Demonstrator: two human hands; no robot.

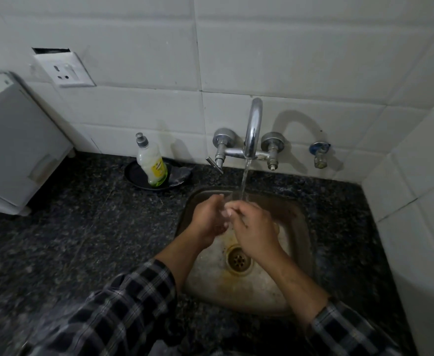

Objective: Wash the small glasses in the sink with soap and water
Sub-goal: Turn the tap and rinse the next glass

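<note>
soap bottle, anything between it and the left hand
Nothing visible. The soap bottle stands in a dark dish left of the tap; only bare counter separates it from the left hand.

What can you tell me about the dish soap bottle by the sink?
The dish soap bottle is translucent plastic with a grey cap and a yellow label. Its liquid looks whitish above, green at the base. It stands slightly tilted in a round black dish on the granite counter, left of the tap.
</note>
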